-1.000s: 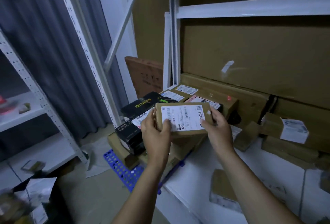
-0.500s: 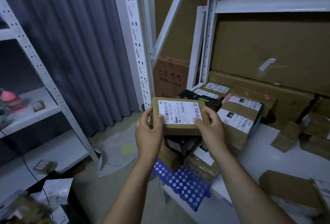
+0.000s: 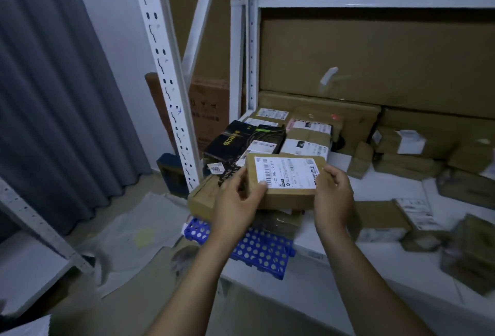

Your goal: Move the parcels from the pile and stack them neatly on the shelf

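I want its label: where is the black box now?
Head view, left of centre: the black box lies on the pile, just behind the held parcel and right of the white post.

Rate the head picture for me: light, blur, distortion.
Head view: dim, bluish light with no glare. The label on the held parcel is sharp enough to read its digits. Toward the head view's right edge the parcels smear into blur. The wide-angle lens makes the white shelf post lean.
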